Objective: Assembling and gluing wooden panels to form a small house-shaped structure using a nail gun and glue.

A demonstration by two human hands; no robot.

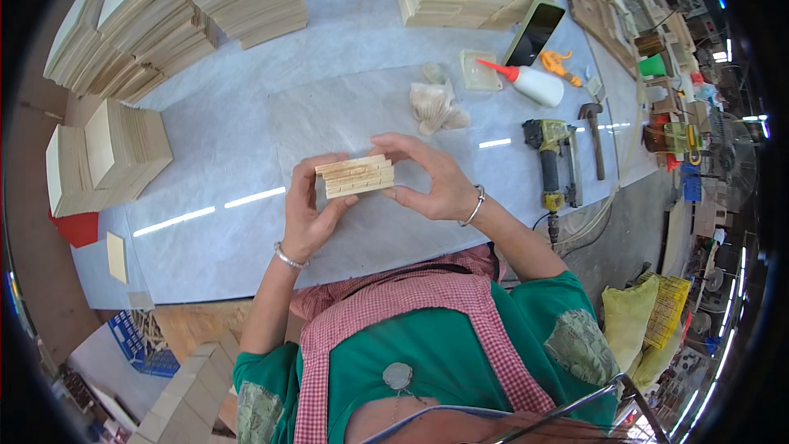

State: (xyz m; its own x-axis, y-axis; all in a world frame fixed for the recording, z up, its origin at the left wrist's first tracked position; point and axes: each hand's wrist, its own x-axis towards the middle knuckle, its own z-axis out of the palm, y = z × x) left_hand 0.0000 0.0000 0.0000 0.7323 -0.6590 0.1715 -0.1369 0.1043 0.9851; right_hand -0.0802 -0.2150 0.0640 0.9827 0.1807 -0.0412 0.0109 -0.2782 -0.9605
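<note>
Head: wooden strips (355, 177), long axis seemingly left-right

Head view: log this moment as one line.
left grip: holding small wooden stack; right grip: at its right end; farther right: nail gun, hammer

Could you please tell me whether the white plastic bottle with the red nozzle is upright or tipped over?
Tipped over: the white plastic bottle lies on its side, its tapered red nozzle pointing left.
</note>
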